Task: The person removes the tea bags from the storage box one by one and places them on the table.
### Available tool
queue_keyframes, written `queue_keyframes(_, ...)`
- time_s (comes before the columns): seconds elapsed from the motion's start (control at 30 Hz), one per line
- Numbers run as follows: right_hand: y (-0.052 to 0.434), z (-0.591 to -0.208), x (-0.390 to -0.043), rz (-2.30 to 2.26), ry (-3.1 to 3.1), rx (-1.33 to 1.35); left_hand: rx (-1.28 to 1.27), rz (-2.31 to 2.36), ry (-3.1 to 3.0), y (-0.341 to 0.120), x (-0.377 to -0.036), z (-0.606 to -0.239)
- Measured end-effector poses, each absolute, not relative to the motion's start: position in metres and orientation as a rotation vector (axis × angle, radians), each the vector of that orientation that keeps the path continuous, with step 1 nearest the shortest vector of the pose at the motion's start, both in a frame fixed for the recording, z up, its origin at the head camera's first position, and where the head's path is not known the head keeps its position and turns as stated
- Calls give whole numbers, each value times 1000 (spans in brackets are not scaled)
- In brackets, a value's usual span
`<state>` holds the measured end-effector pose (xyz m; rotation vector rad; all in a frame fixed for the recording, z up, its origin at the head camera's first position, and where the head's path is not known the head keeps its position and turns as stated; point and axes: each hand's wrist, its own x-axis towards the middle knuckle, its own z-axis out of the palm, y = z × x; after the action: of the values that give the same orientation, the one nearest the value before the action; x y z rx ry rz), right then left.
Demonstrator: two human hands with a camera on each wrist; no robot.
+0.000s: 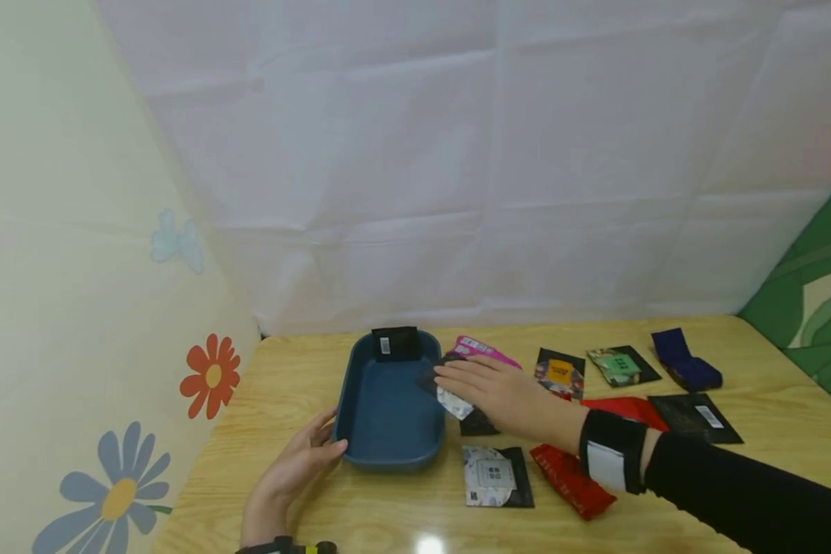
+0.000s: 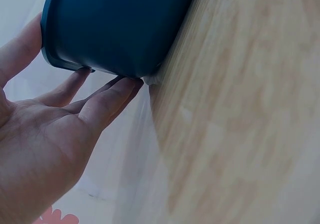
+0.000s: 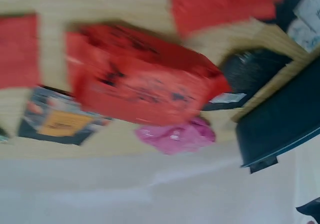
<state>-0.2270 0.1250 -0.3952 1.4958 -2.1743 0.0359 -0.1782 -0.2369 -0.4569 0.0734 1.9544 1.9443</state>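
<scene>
Right hand [image 1: 498, 394] pinches a packet [image 1: 453, 402] beside the blue tray [image 1: 388, 454], steadied by the flat left hand [image 1: 301, 462].

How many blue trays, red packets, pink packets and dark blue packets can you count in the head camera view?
blue tray: 1
red packets: 2
pink packet: 1
dark blue packet: 1
Total: 5

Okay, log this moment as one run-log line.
left hand: steadies blue tray | right hand: holds packet at tray's right rim | tray: one black packet
</scene>
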Motion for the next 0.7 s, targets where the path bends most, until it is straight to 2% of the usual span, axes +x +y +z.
queue_keyframes(0.7, 226, -398, -181, 85, -2143, 1340, 94, 1956, 1947, -237, -178, -458)
